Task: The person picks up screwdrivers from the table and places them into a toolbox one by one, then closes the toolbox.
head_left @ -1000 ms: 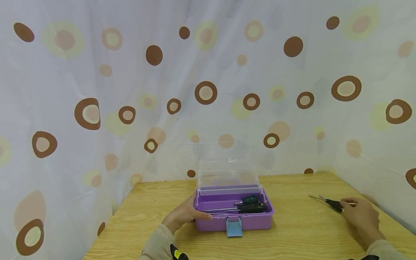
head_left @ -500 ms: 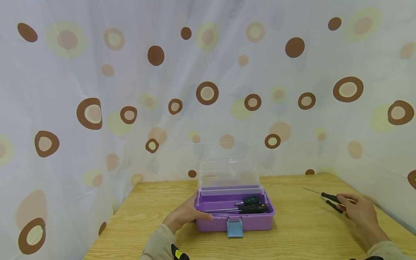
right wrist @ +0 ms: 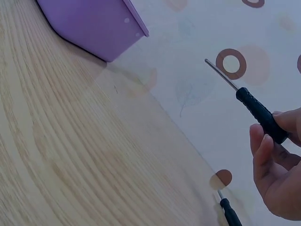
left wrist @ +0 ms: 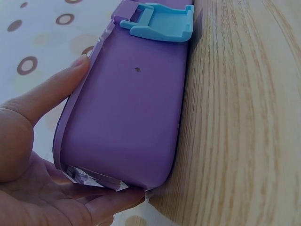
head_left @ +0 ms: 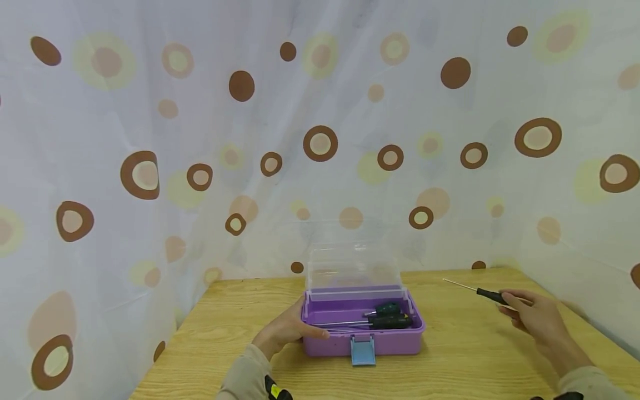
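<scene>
Leftmost, the left hand (head_left: 285, 333) rests against the near left corner of the purple toolbox (head_left: 362, 340), thumb along its front wall and fingers (left wrist: 70, 190) curled round the end, so it holds the box steady on the wooden table (head_left: 450, 355). The box sits near the table's middle, its clear lid (head_left: 354, 268) standing upright at the far side and its light blue latch (head_left: 363, 351) hanging down the front. Inside lie two dark-handled screwdrivers (head_left: 387, 319), shafts pointing left.

Further right, well apart from the box, the right hand (head_left: 532, 318) pinches a slim black-handled screwdriver (head_left: 482, 293) between thumb and fingertips, lifted off the table. Its long axis runs left and slightly far, thin metal shaft aimed toward the box side and the handle end buried in the fingers. The box opening lies to the left of this hand, and the right hand is plainly the nearer one to the tool. The wrist view shows a ridged grip on the handle and a second small screwdriver (right wrist: 230, 212) lying on the table below the hand. A spotted curtain (head_left: 200, 139) backs everything.
</scene>
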A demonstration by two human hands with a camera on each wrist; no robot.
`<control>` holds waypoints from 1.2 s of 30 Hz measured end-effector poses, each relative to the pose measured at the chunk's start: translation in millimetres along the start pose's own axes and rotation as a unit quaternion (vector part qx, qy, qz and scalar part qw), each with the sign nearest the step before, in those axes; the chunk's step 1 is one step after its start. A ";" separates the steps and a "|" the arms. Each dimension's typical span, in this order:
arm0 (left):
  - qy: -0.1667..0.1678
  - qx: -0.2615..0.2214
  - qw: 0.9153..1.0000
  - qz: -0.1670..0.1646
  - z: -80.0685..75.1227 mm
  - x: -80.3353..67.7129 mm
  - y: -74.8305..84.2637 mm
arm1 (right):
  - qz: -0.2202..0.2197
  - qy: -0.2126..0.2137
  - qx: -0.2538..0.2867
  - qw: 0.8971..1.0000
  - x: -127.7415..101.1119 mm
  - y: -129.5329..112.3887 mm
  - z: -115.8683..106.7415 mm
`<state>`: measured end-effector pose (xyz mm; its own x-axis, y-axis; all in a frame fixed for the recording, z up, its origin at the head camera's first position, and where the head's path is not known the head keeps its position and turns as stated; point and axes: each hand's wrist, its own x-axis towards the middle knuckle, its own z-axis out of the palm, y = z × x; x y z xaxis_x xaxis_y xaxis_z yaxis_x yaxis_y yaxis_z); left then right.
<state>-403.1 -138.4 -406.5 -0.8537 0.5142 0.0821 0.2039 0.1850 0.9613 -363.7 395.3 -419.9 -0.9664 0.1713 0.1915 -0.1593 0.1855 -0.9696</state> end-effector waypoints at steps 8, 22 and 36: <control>-0.003 -0.003 1.000 0.005 0.2 0.1 -0.5 | -0.020 -0.026 -0.003 0.999 0.4 -14.2 24.4; 0.001 -0.006 1.000 0.003 -2.2 -1.4 -1.3 | -0.032 -0.045 -0.017 0.998 7.2 -23.1 52.6; 0.003 -0.002 1.000 -0.001 -1.0 -2.4 0.5 | -0.049 -0.063 -0.042 0.996 15.4 -35.6 87.7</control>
<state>-401.4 -140.4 -406.0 -0.8571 0.5086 0.0816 0.1998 0.1822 0.9627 -390.6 306.4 -395.7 -0.9658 0.0262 0.2579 -0.2410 0.2756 -0.9306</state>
